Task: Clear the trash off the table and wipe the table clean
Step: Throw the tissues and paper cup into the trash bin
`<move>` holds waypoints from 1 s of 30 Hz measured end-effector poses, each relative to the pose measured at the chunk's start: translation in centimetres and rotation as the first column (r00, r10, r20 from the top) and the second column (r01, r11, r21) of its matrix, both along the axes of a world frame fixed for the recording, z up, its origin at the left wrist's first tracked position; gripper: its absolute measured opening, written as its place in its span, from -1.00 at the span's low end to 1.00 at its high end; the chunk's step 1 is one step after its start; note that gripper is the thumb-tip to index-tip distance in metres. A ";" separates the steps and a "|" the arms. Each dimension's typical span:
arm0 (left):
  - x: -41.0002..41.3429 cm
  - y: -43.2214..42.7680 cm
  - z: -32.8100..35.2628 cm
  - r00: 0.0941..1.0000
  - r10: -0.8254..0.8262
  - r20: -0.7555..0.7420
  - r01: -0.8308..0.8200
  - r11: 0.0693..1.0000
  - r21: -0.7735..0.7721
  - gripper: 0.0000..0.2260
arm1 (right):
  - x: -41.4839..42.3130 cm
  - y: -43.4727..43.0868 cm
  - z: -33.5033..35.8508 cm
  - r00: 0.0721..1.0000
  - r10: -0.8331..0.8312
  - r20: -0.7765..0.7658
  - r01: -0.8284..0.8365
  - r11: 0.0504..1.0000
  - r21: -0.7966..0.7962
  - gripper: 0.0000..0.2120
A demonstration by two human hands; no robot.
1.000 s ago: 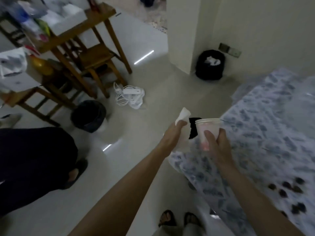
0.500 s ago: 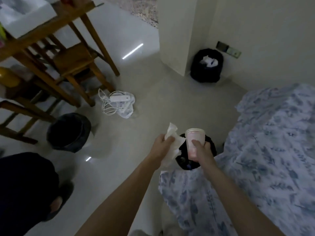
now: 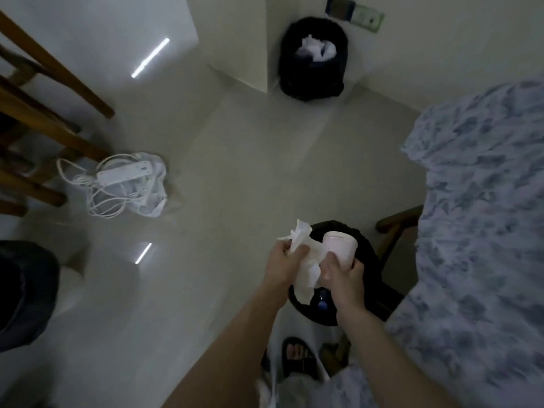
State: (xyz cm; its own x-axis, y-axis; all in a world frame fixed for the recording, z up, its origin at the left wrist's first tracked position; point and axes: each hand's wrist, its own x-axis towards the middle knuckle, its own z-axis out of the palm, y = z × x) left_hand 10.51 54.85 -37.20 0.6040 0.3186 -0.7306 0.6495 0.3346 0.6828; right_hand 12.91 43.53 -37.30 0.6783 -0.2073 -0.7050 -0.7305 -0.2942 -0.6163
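Since the earlier frames both hands have been brought closer together and lowered over the near trash bin (image 3: 366, 262), which is now seen under them instead of being mostly hidden; the view has also been tipped further down. A crumpled white tissue (image 3: 306, 262) is pinched in the left hand (image 3: 284, 262), fingers curled shut around its upper part, the loose end hanging down over the bin's rim. A pale pink cup (image 3: 341, 248) is gripped in the right hand (image 3: 343, 276), fingers closed around its lower half, the cup tilted with its rim pointed away and up. Tissue and cup are touching, and the two hands are just beside each other. Both items are held above the black-lined bin mouth, not released. Something blue and small is seen inside the bin below the hands; what it is cannot be told. The table with the blue floral cloth (image 3: 477, 231) is at the right edge, bin just beside it. A second black bin (image 3: 312, 81) with white paper in it is set against the far wall corner, well apart. A white power strip (image 3: 125, 173) with coiled cord is lying on the floor at left near wooden chair legs (image 3: 56, 75). A sandalled foot (image 3: 297, 356) is seen at the bottom.
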 end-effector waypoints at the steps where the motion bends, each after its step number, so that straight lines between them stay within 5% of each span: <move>1: 0.3 -0.1 -2.3 1.000 -0.010 -0.009 0.009 1.000 -0.004 -0.96 | 0.2 -0.2 -2.1 0.999 -0.037 -0.012 0.036 0.999 -0.014 -0.35; 8: 1.9 -3.9 -16.1 0.985 -0.147 -0.085 0.145 0.989 -0.037 -0.68 | 1.2 -2.5 -13.4 0.986 -0.152 -0.065 0.139 0.976 -0.167 -0.37; 15: 2.1 -5.0 -17.7 0.976 -0.179 -0.126 0.183 0.983 0.019 -0.39 | 2.4 -3.7 -14.9 0.997 -0.066 -0.051 0.055 0.978 -0.199 -0.47; 21: 2.6 -2.5 -10.5 0.926 -0.339 -0.164 0.366 0.914 0.177 -0.73 | 3.9 -1.4 -8.2 0.996 0.087 -0.006 -0.087 0.985 -0.150 -0.48; 30: 4.3 -4.0 13.8 0.880 -0.473 -0.042 0.440 0.781 0.443 -0.76 | 5.7 -4.1 15.2 0.834 0.475 0.281 -0.402 0.872 -0.279 -0.53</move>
